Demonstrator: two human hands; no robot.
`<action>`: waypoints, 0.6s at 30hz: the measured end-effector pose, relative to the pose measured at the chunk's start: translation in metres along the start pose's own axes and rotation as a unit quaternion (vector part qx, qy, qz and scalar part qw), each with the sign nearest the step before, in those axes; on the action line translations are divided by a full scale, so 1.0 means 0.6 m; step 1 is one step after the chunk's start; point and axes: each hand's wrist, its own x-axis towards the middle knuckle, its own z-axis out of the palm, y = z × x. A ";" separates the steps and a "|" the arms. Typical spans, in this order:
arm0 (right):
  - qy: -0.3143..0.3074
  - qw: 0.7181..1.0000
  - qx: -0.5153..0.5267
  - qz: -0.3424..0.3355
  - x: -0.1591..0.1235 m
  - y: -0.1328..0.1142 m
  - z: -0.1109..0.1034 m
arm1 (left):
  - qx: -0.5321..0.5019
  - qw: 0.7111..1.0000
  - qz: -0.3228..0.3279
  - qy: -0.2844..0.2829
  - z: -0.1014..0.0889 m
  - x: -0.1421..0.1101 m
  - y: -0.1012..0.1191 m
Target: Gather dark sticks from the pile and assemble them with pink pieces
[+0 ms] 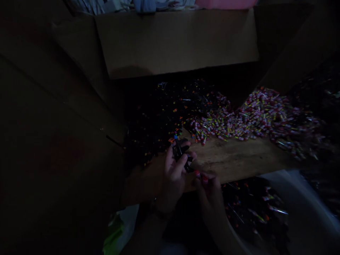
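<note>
The scene is very dark. My left hand (174,170) is closed around a small bundle of dark pieces (180,150) with orange and blue tips, held over the near edge of a wooden board (233,159). My right hand (208,189) sits just right of and below it, fingers pinched on a small pink-and-red piece (199,175). A heap of pink, white and yellow small pieces (255,115) spreads across the board's far right. A dark heap speckled with orange (159,117) lies on its far left.
A large cardboard box flap (175,40) stands behind the board, with cloth above it. A light tub (300,198) at the lower right holds more dark pieces. A green-and-white bag (118,230) lies at the lower left. The left side is dark.
</note>
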 end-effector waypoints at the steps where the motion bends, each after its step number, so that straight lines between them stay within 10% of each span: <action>1: -0.002 1.000 -0.012 -0.007 0.000 0.002 0.000 | 0.002 1.000 0.004 -0.001 -0.001 -0.001 -0.001; 14: -0.062 0.983 -0.155 -0.073 -0.008 -0.002 0.009 | 0.001 0.999 -0.031 -0.015 -0.007 -0.006 -0.029; 18: -0.089 0.974 -0.205 -0.040 0.016 0.025 -0.080 | 0.167 0.985 -0.003 -0.040 -0.047 0.027 -0.069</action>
